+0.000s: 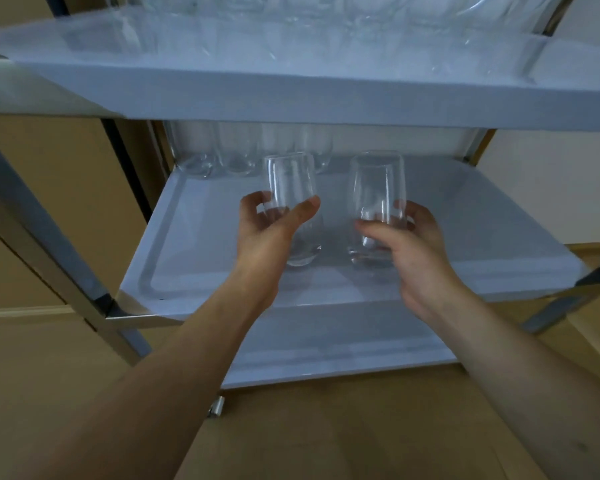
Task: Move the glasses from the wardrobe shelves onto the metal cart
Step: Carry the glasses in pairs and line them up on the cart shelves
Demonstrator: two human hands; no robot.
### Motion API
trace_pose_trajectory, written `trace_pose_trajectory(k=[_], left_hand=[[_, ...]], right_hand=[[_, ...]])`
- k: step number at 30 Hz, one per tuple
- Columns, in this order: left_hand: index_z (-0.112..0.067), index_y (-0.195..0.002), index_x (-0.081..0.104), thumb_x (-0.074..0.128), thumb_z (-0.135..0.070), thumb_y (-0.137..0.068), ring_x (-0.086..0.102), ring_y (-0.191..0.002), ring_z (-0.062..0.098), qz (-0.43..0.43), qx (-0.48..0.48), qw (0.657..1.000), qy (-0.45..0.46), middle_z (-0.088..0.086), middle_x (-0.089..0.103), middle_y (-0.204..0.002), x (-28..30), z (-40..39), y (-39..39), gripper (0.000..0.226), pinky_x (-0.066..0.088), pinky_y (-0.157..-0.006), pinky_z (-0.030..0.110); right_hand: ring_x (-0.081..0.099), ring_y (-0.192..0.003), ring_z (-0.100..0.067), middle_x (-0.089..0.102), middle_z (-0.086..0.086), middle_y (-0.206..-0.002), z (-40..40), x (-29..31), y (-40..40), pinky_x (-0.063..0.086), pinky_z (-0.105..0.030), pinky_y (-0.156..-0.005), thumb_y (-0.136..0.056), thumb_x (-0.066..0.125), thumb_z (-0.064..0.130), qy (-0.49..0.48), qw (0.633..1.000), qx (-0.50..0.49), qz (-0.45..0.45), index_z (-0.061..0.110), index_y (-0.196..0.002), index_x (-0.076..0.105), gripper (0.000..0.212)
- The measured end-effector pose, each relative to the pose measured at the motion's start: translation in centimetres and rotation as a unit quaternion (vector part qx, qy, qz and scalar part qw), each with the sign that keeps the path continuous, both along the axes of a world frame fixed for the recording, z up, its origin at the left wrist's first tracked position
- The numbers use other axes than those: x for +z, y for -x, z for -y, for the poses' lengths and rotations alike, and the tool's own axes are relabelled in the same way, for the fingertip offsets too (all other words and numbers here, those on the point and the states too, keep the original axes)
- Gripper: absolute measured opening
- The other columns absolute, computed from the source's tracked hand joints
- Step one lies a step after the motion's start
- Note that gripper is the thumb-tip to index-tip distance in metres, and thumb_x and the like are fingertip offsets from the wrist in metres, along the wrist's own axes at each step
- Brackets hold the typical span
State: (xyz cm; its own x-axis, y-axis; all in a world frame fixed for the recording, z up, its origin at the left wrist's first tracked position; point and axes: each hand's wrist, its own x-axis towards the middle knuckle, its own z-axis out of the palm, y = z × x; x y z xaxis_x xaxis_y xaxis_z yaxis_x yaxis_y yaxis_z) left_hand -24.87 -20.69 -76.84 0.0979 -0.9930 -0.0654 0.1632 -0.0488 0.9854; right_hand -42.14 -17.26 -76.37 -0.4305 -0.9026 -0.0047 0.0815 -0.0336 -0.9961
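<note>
My left hand [269, 237] grips a clear tumbler [291, 188] over the middle shelf [194, 244] of the metal cart. My right hand [406, 244] grips a second clear tumbler [376, 192] beside it. Both glasses are upright, with their bases at or just above the shelf surface; I cannot tell whether they touch it. Several more clear glasses [215, 157] stand in a row at the back of this shelf. Other glasses [291, 15] stand blurred on the top shelf [291, 102].
The cart has metal frame legs at the left [49, 244] and right [561, 303]. A lower shelf [326, 355] shows under my arms. A wooden floor [84, 393] lies below and beige walls stand behind.
</note>
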Motion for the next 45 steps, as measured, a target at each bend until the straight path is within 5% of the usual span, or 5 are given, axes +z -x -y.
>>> trace_pose_trajectory(k=[7,22,25,32,45], left_hand=[[-0.035,-0.125,0.048,0.095,-0.03,-0.056,0.059,-0.121,0.01,0.03,-0.031,0.995,0.091,-0.004,0.061,-0.126,-2.8,2.4,1.1,0.084,0.047,-0.097,0.024],[-0.038,-0.133,0.044,0.091,-0.039,-0.053,0.055,-0.122,-0.003,0.054,-0.039,0.988,0.141,-0.009,0.057,-0.132,-3.9,3.3,1.3,0.093,0.047,-0.093,0.014],[-0.045,-0.133,0.045,0.088,-0.043,-0.042,0.055,-0.121,0.011,0.09,-0.036,0.984,0.153,-0.013,0.053,-0.131,-4.1,3.5,1.2,0.1,0.056,-0.096,0.034],[-0.044,-0.137,0.048,0.092,-0.007,-0.064,0.054,-0.105,0.007,0.142,-0.033,0.975,0.169,-0.006,0.044,-0.125,-4.3,3.7,0.9,0.093,0.051,-0.079,0.018],[-0.049,-0.133,0.05,0.088,-0.034,-0.048,0.058,-0.101,-0.002,0.144,-0.019,0.973,0.178,-0.014,0.054,-0.119,-4.6,4.0,1.0,0.094,0.057,-0.084,0.026]], right_hand=[[0.061,-0.106,-0.018,0.062,-0.008,-0.123,4.6,-2.6,1.8,0.052,-0.027,-0.08,-0.06,0.09,-0.001,0.044,0.997,0.004,-0.061,0.015,-0.13,0.049,0.083],[0.06,-0.115,-0.015,0.059,-0.005,-0.129,14.9,-3.5,5.6,0.051,-0.025,-0.098,-0.063,0.095,0.01,0.074,0.967,0.063,-0.235,0.009,-0.138,0.043,0.091],[0.058,-0.117,-0.016,0.056,-0.004,-0.131,18.1,-3.2,5.9,0.048,-0.026,-0.101,-0.064,0.095,0.016,0.071,0.961,0.065,-0.258,0.01,-0.141,0.041,0.094],[0.057,-0.115,-0.02,0.048,-0.005,-0.132,23.4,-4.0,6.2,0.051,-0.031,-0.095,-0.063,0.096,0.031,0.063,0.963,0.018,-0.261,0.024,-0.145,0.041,0.1],[0.057,-0.12,-0.015,0.056,-0.001,-0.14,25.6,-4.8,6.0,0.044,-0.022,-0.096,-0.069,0.093,0.035,0.054,0.967,-0.046,-0.244,0.014,-0.145,0.046,0.092]])
